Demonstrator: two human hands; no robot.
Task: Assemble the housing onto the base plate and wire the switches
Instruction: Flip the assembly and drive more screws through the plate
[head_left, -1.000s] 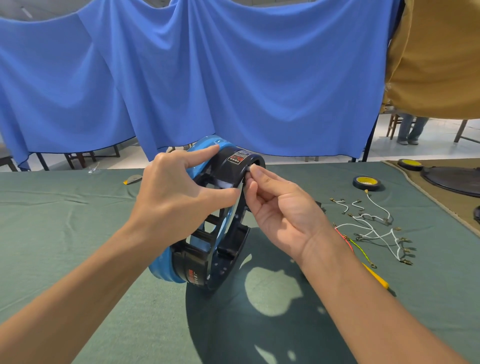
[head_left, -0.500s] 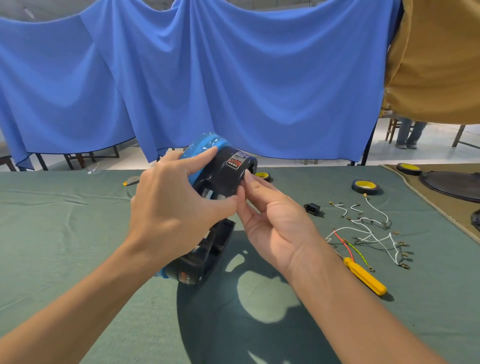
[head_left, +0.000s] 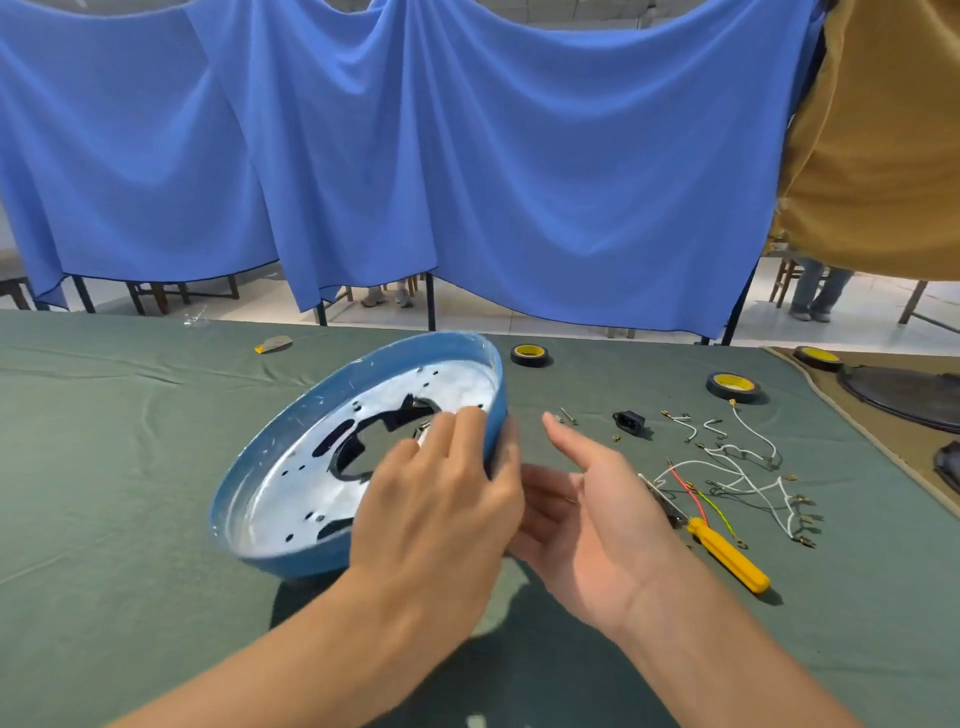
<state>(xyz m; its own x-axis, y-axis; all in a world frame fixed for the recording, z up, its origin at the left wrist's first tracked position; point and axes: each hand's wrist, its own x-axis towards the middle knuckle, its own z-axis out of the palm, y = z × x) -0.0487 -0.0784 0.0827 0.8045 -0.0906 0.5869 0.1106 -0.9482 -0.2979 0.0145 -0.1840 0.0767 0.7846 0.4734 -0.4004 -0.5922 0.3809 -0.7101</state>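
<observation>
The round plate (head_left: 291, 499) looks like bare, dull silvery metal inside with a painted blue rim; the table cover (head_left: 104, 467) is matt green cloth.

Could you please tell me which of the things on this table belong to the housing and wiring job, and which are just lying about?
Belong to the job:
- blue base plate, tilted, gripped at its rim by the left hand
- loose wires
- black socket part
- yellow-handled screwdriver

Probably just lying about:
- tape rolls
- small grey and yellow item at the far edge
- dark round parts on the brown mat
</observation>
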